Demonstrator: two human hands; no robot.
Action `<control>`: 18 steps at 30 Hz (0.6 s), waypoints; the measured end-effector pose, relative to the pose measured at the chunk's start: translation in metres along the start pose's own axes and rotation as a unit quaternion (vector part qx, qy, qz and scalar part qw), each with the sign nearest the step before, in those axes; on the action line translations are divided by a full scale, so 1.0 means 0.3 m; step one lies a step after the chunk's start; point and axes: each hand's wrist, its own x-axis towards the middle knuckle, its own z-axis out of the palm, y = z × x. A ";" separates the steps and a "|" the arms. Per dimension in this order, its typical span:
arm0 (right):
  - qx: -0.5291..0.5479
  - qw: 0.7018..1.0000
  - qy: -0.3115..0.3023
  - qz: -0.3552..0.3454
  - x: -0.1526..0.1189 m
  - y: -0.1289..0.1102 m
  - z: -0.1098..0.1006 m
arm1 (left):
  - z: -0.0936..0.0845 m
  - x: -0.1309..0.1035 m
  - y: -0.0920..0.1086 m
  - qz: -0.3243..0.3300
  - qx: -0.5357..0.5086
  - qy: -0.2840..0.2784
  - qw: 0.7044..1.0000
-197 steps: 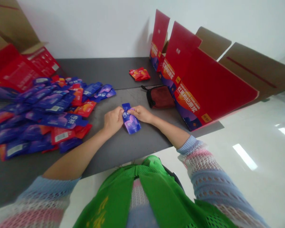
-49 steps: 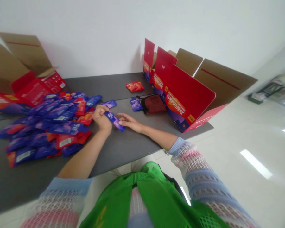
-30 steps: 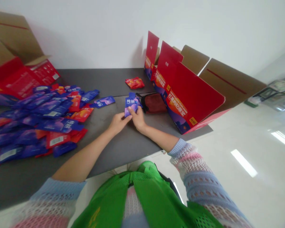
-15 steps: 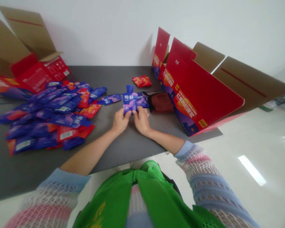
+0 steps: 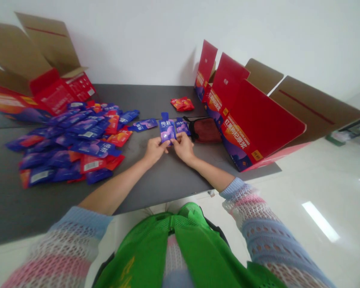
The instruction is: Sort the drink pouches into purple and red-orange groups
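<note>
White "纯耕" is showing on the blue pouch (image 5: 167, 129) that the left hand (image 5: 155, 150) and right hand (image 5: 184, 147) are holding.
Just beyond the right hand, a second pouch (image 5: 182, 127) is carrying "纯耕" too; beyond the left hand, a flat-lying pouch (image 5: 143, 125) is bearing turned white characters, too small to read surely. Right of the right hand, the nearest carton (image 5: 267, 120) is displaying "红黑枸杞原浆", with "YUANJIANG" ending the small Latin line above it; the carton behind it (image 5: 228, 82) is repeating the Chinese name. Left of the left hand, a red sachet (image 5: 91, 163) is showing a barcode, its digits blurring.
</note>
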 end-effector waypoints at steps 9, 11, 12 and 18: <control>0.022 0.999 0.003 -0.039 -0.062 -0.019 0.033 | -0.023 0.016 -0.044 -0.040 -0.089 0.005 0.995; 0.038 0.999 0.005 -0.011 -0.035 -0.005 0.039 | -0.018 0.022 -0.043 -0.041 -0.067 0.009 0.997; 0.047 0.999 0.010 -0.013 -0.027 0.002 0.038 | -0.019 0.021 -0.040 -0.040 -0.064 -0.007 0.997; 0.013 0.994 0.028 -0.109 -0.086 0.004 0.017 | -0.037 0.017 -0.027 -0.025 -0.135 -0.056 0.989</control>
